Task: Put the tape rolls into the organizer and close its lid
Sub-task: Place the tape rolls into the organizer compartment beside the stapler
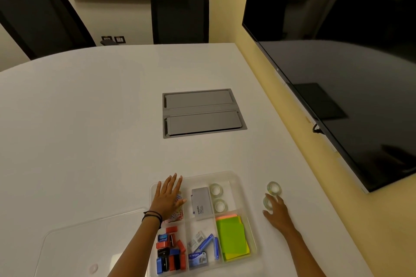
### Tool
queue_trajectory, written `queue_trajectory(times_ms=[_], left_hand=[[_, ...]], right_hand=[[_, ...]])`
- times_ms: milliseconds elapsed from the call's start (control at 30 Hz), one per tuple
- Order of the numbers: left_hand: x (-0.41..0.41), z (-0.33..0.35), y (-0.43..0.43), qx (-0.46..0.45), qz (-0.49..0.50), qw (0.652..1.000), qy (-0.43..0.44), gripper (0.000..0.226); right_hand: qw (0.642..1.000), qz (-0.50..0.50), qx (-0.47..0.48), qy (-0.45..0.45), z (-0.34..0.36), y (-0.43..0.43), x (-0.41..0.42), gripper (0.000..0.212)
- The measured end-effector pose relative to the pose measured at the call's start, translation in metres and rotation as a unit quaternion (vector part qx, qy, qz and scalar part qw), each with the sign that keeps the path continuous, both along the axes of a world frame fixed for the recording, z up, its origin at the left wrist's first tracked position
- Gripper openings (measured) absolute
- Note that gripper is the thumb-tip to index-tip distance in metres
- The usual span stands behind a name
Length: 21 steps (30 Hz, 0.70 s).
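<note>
My left hand (pixel 168 198) lies flat, fingers spread, on the clear organizer's (pixel 245 189) far-left compartment, while my right hand (pixel 278 211), fingers apart, touches the nearer of two tape rolls (pixel 268 202) on the bench (pixel 90 130). The other loose roll (pixel 274 187) sits just beyond; two more (pixel 216 189) lie in the far-right compartment. The lid (pixel 90 243) rests left, with bare bench beyond.

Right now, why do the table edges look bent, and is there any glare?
Head view: the wide-angle lens bows the table edges; dim, yellowish light; soft sheen on the clear lid; the dark screen mirrors the room; both hands look sharp, not blurred.
</note>
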<state>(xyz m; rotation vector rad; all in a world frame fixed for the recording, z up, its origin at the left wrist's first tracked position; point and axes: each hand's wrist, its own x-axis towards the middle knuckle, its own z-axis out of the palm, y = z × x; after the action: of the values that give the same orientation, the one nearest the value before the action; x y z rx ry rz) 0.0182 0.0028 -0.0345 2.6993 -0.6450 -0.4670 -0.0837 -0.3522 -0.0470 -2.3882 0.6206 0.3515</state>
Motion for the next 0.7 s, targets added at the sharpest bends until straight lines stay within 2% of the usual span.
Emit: queue_trajectory(times_ms=[67, 167, 233, 300, 367, 400, 533, 600, 700], left_hand=[[0.000, -0.002, 0.000, 0.001, 0.000, 1.000, -0.002, 0.078], [0.003, -0.006, 0.000, 0.013, 0.005, 1.000, 0.001, 0.115], [0.003, -0.006, 0.001, 0.008, 0.017, 1.000, 0.002, 0.119], [0.002, -0.006, 0.001, -0.004, 0.014, 1.000, -0.005, 0.106], [-0.001, -0.005, 0.001, -0.008, 0.002, 1.000, -0.022, 0.074], [-0.002, -0.003, 0.001, -0.015, 0.005, 1.000, -0.022, 0.066], [-0.003, 0.000, 0.000, -0.039, 0.019, 0.999, -0.031, 0.061], [-0.003, -0.002, 0.001, -0.045, 0.015, 0.998, -0.043, 0.062], [-0.001, -0.008, 0.002, -0.038, 0.005, 0.997, -0.070, 0.065]], right_hand=[[1.000, 0.017, -0.019, 0.003, -0.005, 0.005, -0.004, 0.059], [0.997, 0.024, -0.068, -0.005, -0.011, 0.011, -0.010, 0.055], [0.996, 0.012, -0.092, -0.017, -0.012, 0.014, -0.013, 0.050], [0.995, 0.000, -0.094, -0.021, -0.010, 0.017, -0.012, 0.047], [0.997, -0.022, -0.062, -0.047, -0.003, 0.022, -0.006, 0.044], [0.996, -0.035, -0.040, -0.076, 0.003, 0.026, -0.001, 0.044], [0.973, -0.008, 0.045, -0.228, 0.030, 0.053, 0.030, 0.043], [0.965, 0.041, 0.073, -0.248, 0.041, 0.071, 0.044, 0.042], [0.961, 0.152, 0.082, -0.214, 0.046, 0.097, 0.060, 0.041]])
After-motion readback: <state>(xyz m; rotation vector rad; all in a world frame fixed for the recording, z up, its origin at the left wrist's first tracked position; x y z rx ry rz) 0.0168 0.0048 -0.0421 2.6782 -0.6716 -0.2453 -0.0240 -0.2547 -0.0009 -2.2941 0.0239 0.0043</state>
